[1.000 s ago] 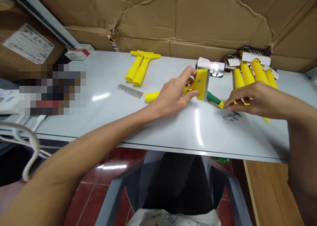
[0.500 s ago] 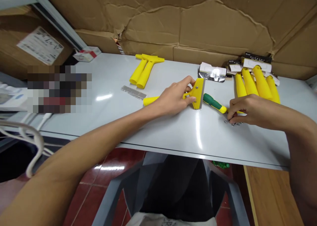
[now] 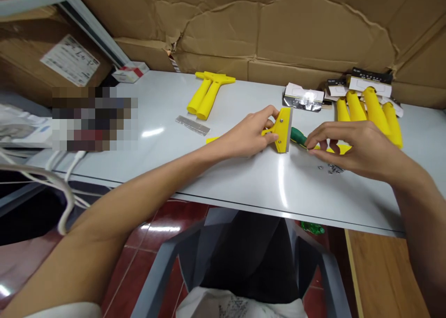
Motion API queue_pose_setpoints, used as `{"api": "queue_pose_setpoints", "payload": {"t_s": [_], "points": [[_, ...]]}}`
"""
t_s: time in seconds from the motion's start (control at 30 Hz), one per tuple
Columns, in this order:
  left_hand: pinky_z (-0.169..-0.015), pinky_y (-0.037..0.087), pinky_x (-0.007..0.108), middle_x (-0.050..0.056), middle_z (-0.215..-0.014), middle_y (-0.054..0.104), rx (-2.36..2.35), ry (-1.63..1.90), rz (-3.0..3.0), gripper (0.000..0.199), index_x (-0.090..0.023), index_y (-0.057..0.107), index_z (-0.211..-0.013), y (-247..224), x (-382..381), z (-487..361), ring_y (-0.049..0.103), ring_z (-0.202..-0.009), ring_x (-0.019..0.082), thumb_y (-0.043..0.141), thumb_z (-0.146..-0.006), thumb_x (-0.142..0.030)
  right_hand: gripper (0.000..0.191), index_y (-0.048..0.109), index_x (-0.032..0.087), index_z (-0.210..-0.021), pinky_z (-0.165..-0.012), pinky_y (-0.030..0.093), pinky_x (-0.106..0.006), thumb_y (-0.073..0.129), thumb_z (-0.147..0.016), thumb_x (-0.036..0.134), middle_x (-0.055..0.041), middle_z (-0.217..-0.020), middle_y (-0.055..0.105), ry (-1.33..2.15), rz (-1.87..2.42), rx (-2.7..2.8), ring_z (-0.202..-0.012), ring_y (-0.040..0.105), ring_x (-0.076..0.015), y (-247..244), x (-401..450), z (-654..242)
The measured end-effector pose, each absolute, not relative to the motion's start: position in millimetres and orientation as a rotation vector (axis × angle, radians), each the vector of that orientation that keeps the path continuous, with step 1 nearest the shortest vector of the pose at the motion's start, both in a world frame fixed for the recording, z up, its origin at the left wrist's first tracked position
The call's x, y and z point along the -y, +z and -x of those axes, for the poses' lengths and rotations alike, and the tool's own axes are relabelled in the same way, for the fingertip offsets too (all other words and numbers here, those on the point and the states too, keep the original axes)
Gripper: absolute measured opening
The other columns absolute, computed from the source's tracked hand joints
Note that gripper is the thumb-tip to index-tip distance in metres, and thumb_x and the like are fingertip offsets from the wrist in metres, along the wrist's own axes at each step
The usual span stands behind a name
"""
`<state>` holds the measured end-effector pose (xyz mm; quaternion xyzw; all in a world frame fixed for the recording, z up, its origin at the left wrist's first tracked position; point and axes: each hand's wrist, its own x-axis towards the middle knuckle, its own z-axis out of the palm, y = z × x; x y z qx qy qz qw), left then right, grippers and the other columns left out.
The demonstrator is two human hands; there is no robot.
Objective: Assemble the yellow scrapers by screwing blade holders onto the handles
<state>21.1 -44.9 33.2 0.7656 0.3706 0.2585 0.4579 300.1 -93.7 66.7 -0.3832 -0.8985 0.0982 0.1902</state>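
Observation:
My left hand [image 3: 252, 134] is closed around the neck of a yellow scraper [image 3: 283, 131]. Its metal blade stands upright along the head's right edge, and two screws show on the face; my hand and wrist cover most of the handle. My right hand [image 3: 343, 143] pinches a tiny metal piece, seemingly a screw, between thumb and forefinger. It hovers right of the blade, over a green-and-yellow screwdriver [image 3: 298, 136] that it partly hides. Below these fingers lies a small pile of loose screws [image 3: 334, 168].
Two yellow scraper handles [image 3: 209, 95] and flat metal blades [image 3: 193, 125] lie to the left. Several yellow scrapers [image 3: 376, 111] with packaging cards [image 3: 371, 83] are at the right rear. Another card [image 3: 303, 97] lies near the cardboard wall [image 3: 216, 34]. White cables [image 3: 66, 192] hang at left.
My right hand has lifted off the screw pile and moved left toward the scraper head, with a tiny piece in its fingertips. My left hand keeps its hold; the view has shifted slightly.

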Motion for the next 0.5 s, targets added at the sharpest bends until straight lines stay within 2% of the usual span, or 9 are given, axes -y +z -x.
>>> {"api": "queue_pose_setpoints", "payload": {"t_s": [0.07, 0.13, 0.23, 0.37, 0.5], "points": [[-0.073, 0.052, 0.029, 0.001, -0.098, 0.076, -0.911, 0.596, -1.781, 0.026, -0.023, 0.050, -0.114, 37, 51, -23, 0.065, -0.066, 0.011, 0.065, -0.096, -0.012, 0.009, 0.076, 0.023, -0.101, -0.088, 0.061, -0.038, 0.069, -0.102, 0.028, -0.0061, -0.115, 0.081, 0.159, 0.910, 2.505, -0.100, 0.079, -0.0226, 61, 99, -287], [-0.067, 0.051, 0.028, 0.003, -0.101, 0.077, -0.927, 0.536, -1.664, 0.024, -0.022, 0.050, -0.115, 40, 57, -25, 0.064, -0.062, 0.010, 0.063, -0.097, -0.011, 0.007, 0.075, 0.022, -0.101, -0.092, 0.062, -0.040, 0.068, -0.103, 0.021, -0.0092, -0.122, 0.079, 0.063, 0.857, 2.502, -0.110, 0.078, -0.0248, 53, 102, -275], [-0.066, 0.051, 0.027, 0.004, -0.100, 0.077, -0.942, 0.467, -1.525, 0.026, -0.021, 0.051, -0.119, 44, 65, -27, 0.066, -0.064, 0.010, 0.063, -0.098, -0.010, 0.008, 0.075, 0.020, -0.100, -0.086, 0.064, -0.041, 0.068, -0.103, 0.019, -0.0124, -0.126, 0.078, -0.019, 0.878, 2.492, -0.108, 0.078, -0.0260, 44, 104, -265], [-0.067, 0.052, 0.027, 0.002, -0.093, 0.076, -0.947, 0.454, -1.454, 0.027, -0.020, 0.052, -0.120, 46, 69, -28, 0.067, -0.065, 0.011, 0.062, -0.098, -0.009, 0.007, 0.073, 0.020, -0.100, -0.078, 0.063, -0.037, 0.067, -0.103, 0.019, -0.0122, -0.124, 0.078, -0.036, 0.898, 2.454, -0.103, 0.077, -0.0241, 38, 103, -261], [-0.064, 0.050, 0.028, 0.002, -0.090, 0.075, -0.941, 0.468, -1.439, 0.027, -0.021, 0.053, -0.118, 43, 68, -28, 0.067, -0.065, 0.012, 0.064, -0.096, -0.009, 0.012, 0.073, 0.022, -0.101, -0.080, 0.063, -0.038, 0.063, -0.106, 0.023, -0.0121, -0.126, 0.077, 0.054, 0.961, 2.466, -0.110, 0.076, -0.0247, 37, 104, -259]]}}
